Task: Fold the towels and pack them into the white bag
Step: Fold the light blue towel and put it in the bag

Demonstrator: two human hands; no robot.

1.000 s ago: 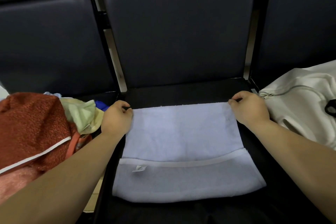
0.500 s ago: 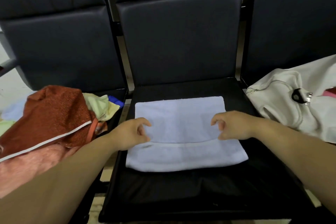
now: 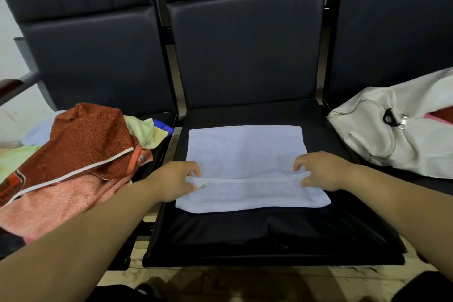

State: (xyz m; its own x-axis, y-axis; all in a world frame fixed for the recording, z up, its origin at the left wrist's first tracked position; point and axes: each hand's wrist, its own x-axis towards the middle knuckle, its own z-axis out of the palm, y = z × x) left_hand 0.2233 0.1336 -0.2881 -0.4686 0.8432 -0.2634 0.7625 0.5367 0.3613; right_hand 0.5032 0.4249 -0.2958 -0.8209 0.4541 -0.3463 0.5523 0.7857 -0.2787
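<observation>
Pinching the hemmed edge of the pale blue towel (image 3: 245,152), left hand (image 3: 171,181) and right hand (image 3: 321,170) each clamp their grip on it and should lift evenly, keeping corners aligned beyond each grip.

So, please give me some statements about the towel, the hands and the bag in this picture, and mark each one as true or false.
1. The light blue towel lies on the middle seat. True.
2. The white bag is on the seat to the person's left. False: it is on the right seat; the pile of towels is on the left.
3. Both the left hand and the right hand are at the towel's folded edge. True.
4. The white bag is zipped shut. False: its top gapes open and something pink and red shows inside.
5. The rust-red towel lies on top of the pile. True.
</observation>
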